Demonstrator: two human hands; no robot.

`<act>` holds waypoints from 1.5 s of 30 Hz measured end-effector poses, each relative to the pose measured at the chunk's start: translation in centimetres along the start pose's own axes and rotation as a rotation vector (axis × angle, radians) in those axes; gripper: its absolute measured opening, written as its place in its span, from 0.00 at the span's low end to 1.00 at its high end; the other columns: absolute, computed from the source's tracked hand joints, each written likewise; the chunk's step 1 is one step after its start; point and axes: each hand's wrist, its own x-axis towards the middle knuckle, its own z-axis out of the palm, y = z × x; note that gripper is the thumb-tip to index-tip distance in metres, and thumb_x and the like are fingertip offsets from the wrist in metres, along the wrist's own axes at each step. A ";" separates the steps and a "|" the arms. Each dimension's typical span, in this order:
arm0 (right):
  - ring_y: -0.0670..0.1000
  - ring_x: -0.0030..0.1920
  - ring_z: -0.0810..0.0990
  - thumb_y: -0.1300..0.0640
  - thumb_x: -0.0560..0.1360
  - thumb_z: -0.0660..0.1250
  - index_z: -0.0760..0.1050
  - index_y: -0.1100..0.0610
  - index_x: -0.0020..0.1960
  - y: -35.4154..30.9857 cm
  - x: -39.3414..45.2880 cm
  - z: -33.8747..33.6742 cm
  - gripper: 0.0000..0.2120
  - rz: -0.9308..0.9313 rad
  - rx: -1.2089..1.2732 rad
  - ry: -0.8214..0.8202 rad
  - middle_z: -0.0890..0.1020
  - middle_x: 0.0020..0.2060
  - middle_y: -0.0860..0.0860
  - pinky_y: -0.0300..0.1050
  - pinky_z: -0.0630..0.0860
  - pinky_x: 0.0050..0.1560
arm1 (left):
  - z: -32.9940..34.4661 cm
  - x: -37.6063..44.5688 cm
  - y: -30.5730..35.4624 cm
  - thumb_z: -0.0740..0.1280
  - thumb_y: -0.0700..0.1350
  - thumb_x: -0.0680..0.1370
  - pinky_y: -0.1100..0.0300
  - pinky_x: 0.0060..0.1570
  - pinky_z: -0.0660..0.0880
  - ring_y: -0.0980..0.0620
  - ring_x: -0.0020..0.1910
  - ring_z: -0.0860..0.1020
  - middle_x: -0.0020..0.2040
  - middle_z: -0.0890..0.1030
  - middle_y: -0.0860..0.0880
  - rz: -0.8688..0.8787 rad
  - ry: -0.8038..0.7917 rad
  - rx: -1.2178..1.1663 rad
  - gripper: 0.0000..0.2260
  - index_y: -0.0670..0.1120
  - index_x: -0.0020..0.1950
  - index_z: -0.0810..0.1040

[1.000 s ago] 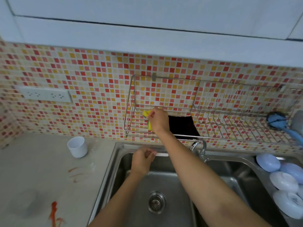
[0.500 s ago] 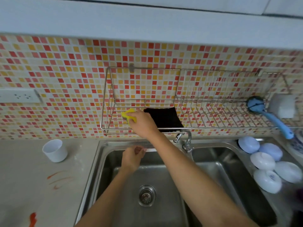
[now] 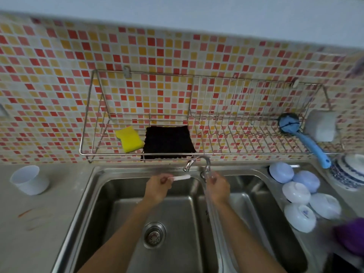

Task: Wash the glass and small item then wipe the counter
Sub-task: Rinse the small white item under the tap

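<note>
A mosaic-tiled wall backs the steel sink (image 3: 110, 203). Over its left basin, the left hand (image 3: 157, 187) pinches a small white item (image 3: 181, 177) in curled fingers. The right hand (image 3: 218, 187), at the tap (image 3: 204, 164), curls around something clear, probably the glass; blur hides it. A yellow sponge (image 3: 130, 139) lies on the rack above the sink.

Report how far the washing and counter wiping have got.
Done: nothing clearly finished; the yellow sponge lies in the wall rack. In hand: the left hand pinches a small white item over the sink, while the right hand is at the tap; whether water runs is unclear. Left: the counter shows orange smears, so wiping remains.
</note>
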 end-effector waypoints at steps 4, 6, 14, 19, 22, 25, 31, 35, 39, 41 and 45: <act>0.51 0.46 0.77 0.53 0.81 0.60 0.78 0.59 0.52 1.2 4.6 1.5 0.11 0.020 -0.251 -0.182 0.81 0.49 0.54 0.43 0.72 0.46 | 1.7 0.3 0.7 0.69 0.32 0.75 0.73 0.30 0.72 0.63 0.25 0.75 0.28 0.79 0.54 -0.033 0.023 -0.099 0.07 0.43 0.44 0.81; 0.56 0.50 0.80 0.54 0.81 0.60 0.79 0.63 0.52 1.6 6.2 2.4 0.14 0.038 -0.282 -0.221 0.83 0.50 0.59 0.50 0.76 0.52 | 1.9 0.7 0.9 0.70 0.31 0.74 0.74 0.30 0.71 0.65 0.24 0.75 0.23 0.78 0.58 -0.042 0.053 -0.118 0.08 0.44 0.43 0.81; 0.55 0.52 0.81 0.59 0.81 0.60 0.80 0.62 0.55 2.6 7.4 3.5 0.11 -0.016 -0.443 -0.242 0.83 0.50 0.58 0.45 0.78 0.53 | 2.6 1.4 0.7 0.70 0.30 0.72 0.70 0.36 0.73 0.63 0.29 0.76 0.33 0.79 0.49 -0.091 0.043 -0.149 0.09 0.38 0.50 0.83; 0.55 0.53 0.81 0.64 0.81 0.57 0.78 0.63 0.58 3.1 7.3 3.8 0.13 -0.020 -0.384 -0.253 0.82 0.52 0.58 0.44 0.76 0.53 | 3.9 1.5 0.6 0.72 0.29 0.70 0.57 0.48 0.74 0.53 0.37 0.77 0.35 0.81 0.50 -0.112 -0.003 -0.155 0.13 0.48 0.42 0.83; 0.56 0.55 0.80 0.63 0.81 0.55 0.76 0.65 0.60 3.5 7.7 4.3 0.14 -0.033 -0.421 -0.301 0.81 0.54 0.58 0.44 0.75 0.55 | 4.9 1.6 1.3 0.73 0.29 0.69 0.54 0.53 0.77 0.54 0.38 0.78 0.34 0.82 0.54 -0.099 -0.001 -0.181 0.13 0.47 0.41 0.83; 0.57 0.56 0.79 0.60 0.81 0.55 0.75 0.63 0.61 3.8 7.5 4.5 0.14 -0.076 -0.485 -0.320 0.80 0.56 0.59 0.45 0.75 0.56 | 5.6 1.9 1.9 0.74 0.32 0.70 0.59 0.54 0.76 0.56 0.39 0.78 0.42 0.84 0.46 -0.091 -0.004 -0.153 0.08 0.41 0.47 0.84; 0.55 0.56 0.80 0.63 0.81 0.57 0.75 0.61 0.62 3.5 7.0 4.3 0.13 -0.120 -0.502 -0.282 0.81 0.55 0.58 0.46 0.77 0.57 | 5.7 1.9 2.6 0.75 0.36 0.71 0.77 0.39 0.71 0.54 0.42 0.79 0.43 0.84 0.46 -0.089 0.054 -0.086 0.08 0.38 0.49 0.83; 0.56 0.58 0.79 0.66 0.81 0.55 0.75 0.63 0.62 2.9 6.7 4.8 0.14 -0.160 -0.562 -0.289 0.80 0.57 0.59 0.46 0.75 0.57 | 5.1 1.6 2.9 0.75 0.33 0.69 0.72 0.40 0.73 0.64 0.33 0.79 0.37 0.82 0.48 -0.066 0.065 -0.139 0.08 0.36 0.47 0.82; 0.53 0.57 0.80 0.66 0.80 0.57 0.76 0.62 0.60 2.9 6.4 5.5 0.13 -0.168 -0.583 -0.289 0.81 0.56 0.57 0.44 0.76 0.56 | 4.0 1.0 3.2 0.74 0.33 0.70 0.73 0.42 0.74 0.64 0.34 0.80 0.39 0.84 0.46 -0.006 0.050 -0.149 0.07 0.38 0.46 0.83; 0.53 0.55 0.81 0.66 0.80 0.58 0.77 0.61 0.59 2.9 6.4 5.5 0.12 -0.174 -0.569 -0.288 0.82 0.55 0.57 0.44 0.78 0.56 | 3.5 0.6 3.3 0.74 0.33 0.70 0.70 0.43 0.75 0.61 0.36 0.82 0.37 0.84 0.49 0.017 0.029 -0.136 0.07 0.44 0.43 0.83; 0.55 0.54 0.82 0.66 0.80 0.58 0.78 0.61 0.57 3.0 6.3 5.3 0.12 -0.175 -0.547 -0.279 0.82 0.53 0.58 0.46 0.77 0.55 | 2.8 0.1 2.9 0.74 0.35 0.71 0.66 0.46 0.78 0.58 0.40 0.83 0.39 0.85 0.56 0.031 0.000 -0.095 0.11 0.53 0.42 0.82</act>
